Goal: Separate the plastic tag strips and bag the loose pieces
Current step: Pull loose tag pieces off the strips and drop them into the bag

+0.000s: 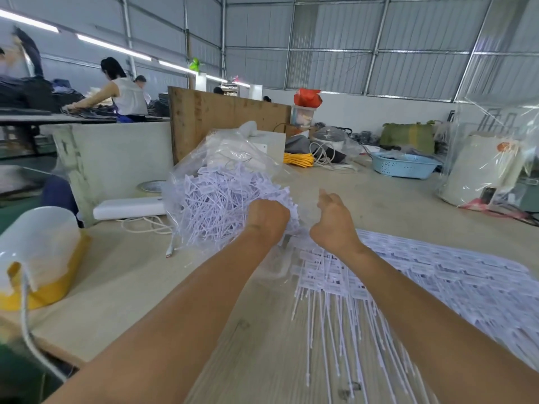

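Observation:
A clear plastic bag (233, 154) lies on the wooden table (140, 275), stuffed with loose white plastic tag pieces (215, 205). My left hand (267, 221) is a fist at the bag's mouth, gripping the plastic edge among the tags. My right hand (335, 220) is curled and pinches the clear film on the other side of the mouth. Joined tag strips (431, 275) lie spread flat under and to the right of my right forearm, their thin tails pointing toward me.
A yellow-and-white container (40, 258) with a white cord sits at the left. A white box (131, 208) and tape roll (150, 187) lie behind the bag. A blue basket (405, 166), yellow cable (299, 159) and a bagged white appliance (481, 170) stand farther back. People work at the far left.

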